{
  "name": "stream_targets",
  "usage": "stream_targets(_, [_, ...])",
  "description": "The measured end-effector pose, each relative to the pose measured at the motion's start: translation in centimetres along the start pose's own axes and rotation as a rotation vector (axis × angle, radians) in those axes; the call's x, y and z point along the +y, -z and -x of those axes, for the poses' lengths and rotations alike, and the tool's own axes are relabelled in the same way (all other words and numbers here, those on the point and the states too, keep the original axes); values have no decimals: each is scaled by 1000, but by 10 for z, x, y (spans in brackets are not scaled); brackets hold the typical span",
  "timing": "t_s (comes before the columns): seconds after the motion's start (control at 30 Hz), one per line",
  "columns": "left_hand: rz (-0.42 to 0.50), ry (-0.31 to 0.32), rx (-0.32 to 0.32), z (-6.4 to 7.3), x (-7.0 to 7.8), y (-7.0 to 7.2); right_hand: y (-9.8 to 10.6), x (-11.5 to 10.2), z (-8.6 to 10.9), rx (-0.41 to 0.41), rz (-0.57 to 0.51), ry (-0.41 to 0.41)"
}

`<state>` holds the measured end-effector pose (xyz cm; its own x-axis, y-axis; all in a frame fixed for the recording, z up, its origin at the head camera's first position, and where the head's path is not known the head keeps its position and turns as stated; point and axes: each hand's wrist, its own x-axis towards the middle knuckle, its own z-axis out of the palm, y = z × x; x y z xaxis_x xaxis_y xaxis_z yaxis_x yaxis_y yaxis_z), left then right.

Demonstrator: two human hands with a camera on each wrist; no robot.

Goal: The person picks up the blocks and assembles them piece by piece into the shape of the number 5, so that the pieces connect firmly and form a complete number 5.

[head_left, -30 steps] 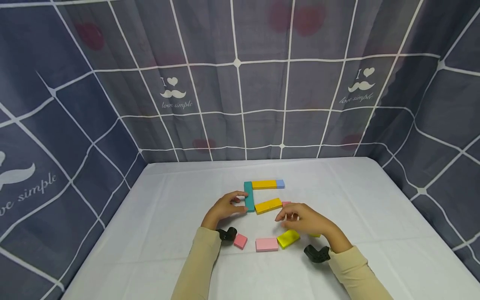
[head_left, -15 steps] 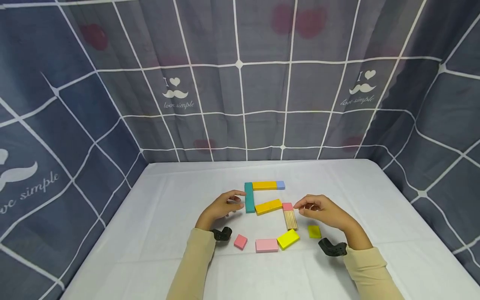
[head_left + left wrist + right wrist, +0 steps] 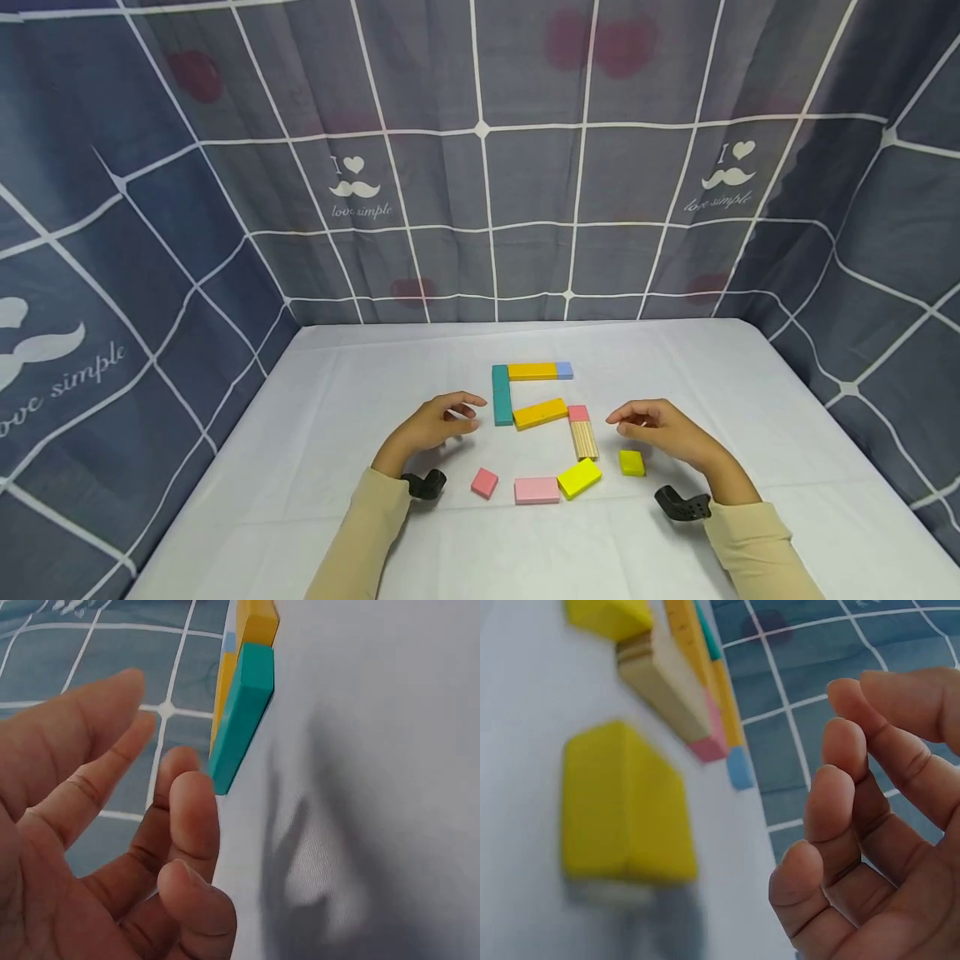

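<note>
My left hand (image 3: 435, 423) hovers with loosely bent fingers just left of a teal block (image 3: 502, 396), holding nothing. From the teal block's top a long orange block (image 3: 532, 372) runs right to a small blue block (image 3: 564, 371). A second orange block (image 3: 541, 414) slants up from its lower end toward a small pink block (image 3: 578, 413). Below that lies a wood-coloured ridged block (image 3: 583, 440), then a tilted yellow block (image 3: 580, 478) and a pink block (image 3: 537, 491). My right hand (image 3: 660, 425), also without anything in it, is above a small yellow block (image 3: 626, 802).
A small pink-red block (image 3: 484, 482) lies apart on the left, below my left hand. White cloth covers the table (image 3: 360, 367). A dark checked curtain (image 3: 525, 183) stands behind it and along both sides.
My right hand has drawn back to the right, uncovering the wood-coloured, small pink and small yellow blocks. My left hand has let go of the teal block and shifted left.
</note>
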<state>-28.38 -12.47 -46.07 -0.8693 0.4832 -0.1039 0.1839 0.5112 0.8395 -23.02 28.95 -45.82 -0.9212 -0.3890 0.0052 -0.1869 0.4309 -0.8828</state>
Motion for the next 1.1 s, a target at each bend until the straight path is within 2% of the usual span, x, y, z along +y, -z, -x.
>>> stream_targets(0.23, [-53, -82, -106, 18, 4, -2, 11, 19, 10, -28, -15, -28])
stream_targets(0.37, [-95, -123, -139, 28, 4, -5, 17, 26, 14, -50, -16, -25])
stream_targets(0.67, [-99, -118, -185, 45, 6, -13, 23, 39, 20, -157, -96, 56])
stream_targets(0.77, [-96, -110, -200, 47, 6, -14, 23, 41, 21, -185, -102, 57])
stream_targets(0.97, [-94, -104, -207, 49, 3, -16, 22, 44, 22, -194, -59, 45])
stream_targets(1.1, [-107, -103, -208, 48, -1, -18, 21, 45, 23, -183, -34, 64])
